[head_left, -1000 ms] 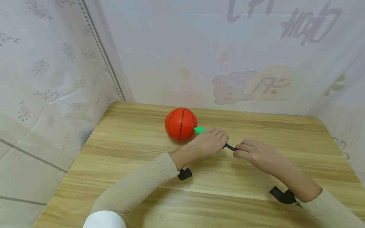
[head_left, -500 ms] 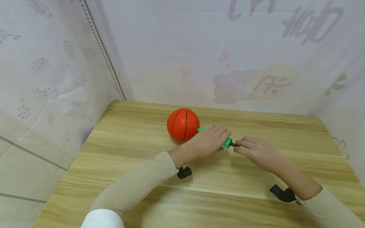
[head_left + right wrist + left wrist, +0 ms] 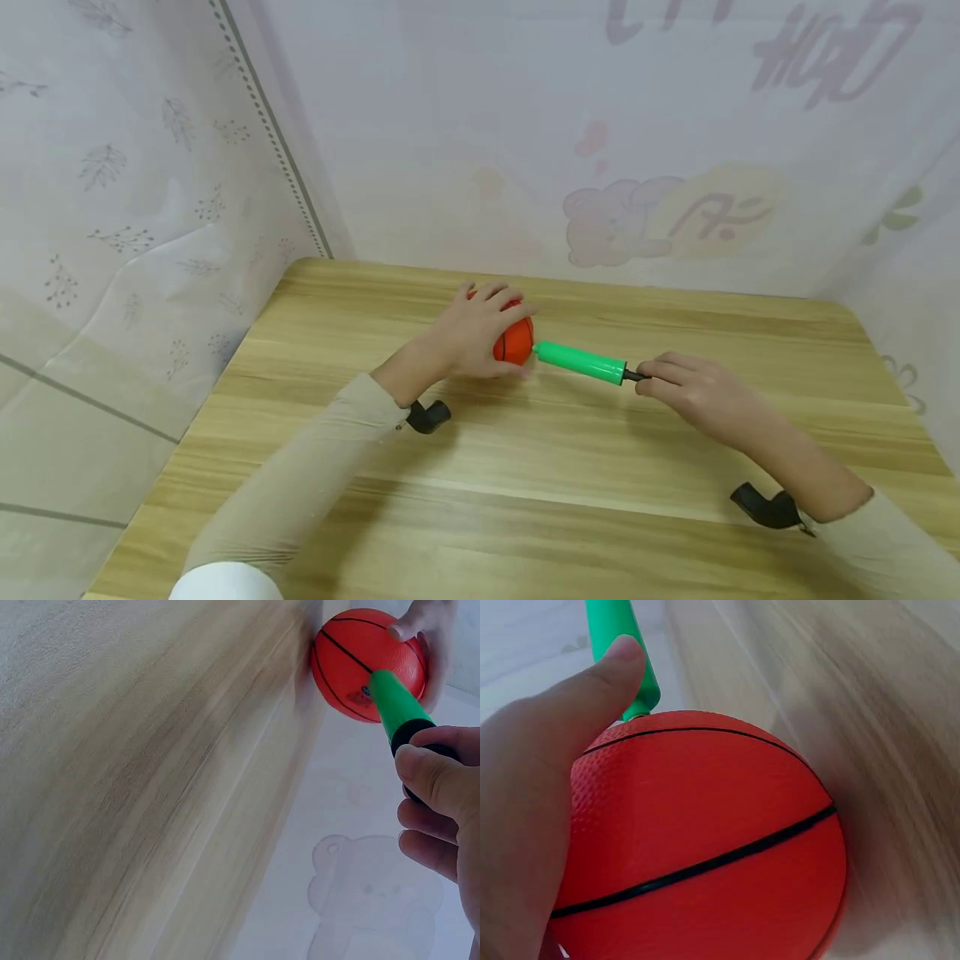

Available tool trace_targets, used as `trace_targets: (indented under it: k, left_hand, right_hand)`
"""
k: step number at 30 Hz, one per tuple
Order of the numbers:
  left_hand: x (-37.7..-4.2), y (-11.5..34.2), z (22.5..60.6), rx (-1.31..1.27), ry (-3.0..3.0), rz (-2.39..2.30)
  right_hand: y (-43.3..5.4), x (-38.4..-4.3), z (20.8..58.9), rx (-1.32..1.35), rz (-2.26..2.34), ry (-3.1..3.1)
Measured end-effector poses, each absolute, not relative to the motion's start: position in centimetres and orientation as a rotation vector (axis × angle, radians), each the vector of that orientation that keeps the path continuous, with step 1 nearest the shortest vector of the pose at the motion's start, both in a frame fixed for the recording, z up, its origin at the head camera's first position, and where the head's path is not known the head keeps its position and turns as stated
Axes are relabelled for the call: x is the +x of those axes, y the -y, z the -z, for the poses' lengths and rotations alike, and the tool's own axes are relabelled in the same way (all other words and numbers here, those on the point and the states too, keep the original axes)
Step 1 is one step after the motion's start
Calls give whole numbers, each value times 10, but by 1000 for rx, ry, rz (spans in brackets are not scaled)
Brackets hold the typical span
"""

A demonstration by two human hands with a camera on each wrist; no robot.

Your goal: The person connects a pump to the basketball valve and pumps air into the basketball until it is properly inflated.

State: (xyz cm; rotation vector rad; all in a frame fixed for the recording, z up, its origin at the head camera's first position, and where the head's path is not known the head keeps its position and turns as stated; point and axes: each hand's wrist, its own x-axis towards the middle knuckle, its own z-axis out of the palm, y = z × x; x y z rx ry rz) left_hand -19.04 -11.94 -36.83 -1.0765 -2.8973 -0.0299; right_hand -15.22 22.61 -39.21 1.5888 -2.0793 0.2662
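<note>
A red toy basketball (image 3: 514,340) with black lines rests on the wooden table. My left hand (image 3: 474,329) holds it from above, fingers spread over its top and thumb along its near side. A green hand pump (image 3: 581,362) points at the ball, its nozzle right at the ball's right side. Between thumb and fingers, my right hand (image 3: 693,392) grips the pump's black handle (image 3: 636,376). A short stretch of dark rod shows between barrel and hand. In the left wrist view, my thumb (image 3: 607,675) overlaps the pump's green barrel (image 3: 619,630).
The wooden table (image 3: 525,500) backs onto a pale wall covering (image 3: 450,125) printed with a bear. A leaf-patterned sheet (image 3: 135,183) hangs at the left. Black wrist mounts (image 3: 429,417) show under both forearms.
My left hand has left the pump barrel and moved left onto the ball, baring the green barrel. The right hand has shifted slightly right with the handle.
</note>
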Motion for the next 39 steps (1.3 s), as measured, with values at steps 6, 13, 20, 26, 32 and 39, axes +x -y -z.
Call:
trace_targets:
  k: [6,13,20,26,32,39]
  left_hand:
    - [-185,122,370,-1002,2935,136]
    - [-184,120,377,-967,2946,267]
    - [-181,111,384,-941,2932,224]
    - [-177,103,383,-913,2931,138]
    - [-175,100,384,-886,2928,88]
    - [-174,96,387,-899,2898,107]
  right_hand:
    - [-232,-153,392,1545,-276,2075]
    - [-231,-160,406,1498,-357,2153]
    - [-231,-165,422,1454,-417,2293]
    - [-209,-164,412,1209,-454,2535]
    - [-147,-171,397,1074,-408,2845]
    - [-113,-184,407,1064,-565,2997]
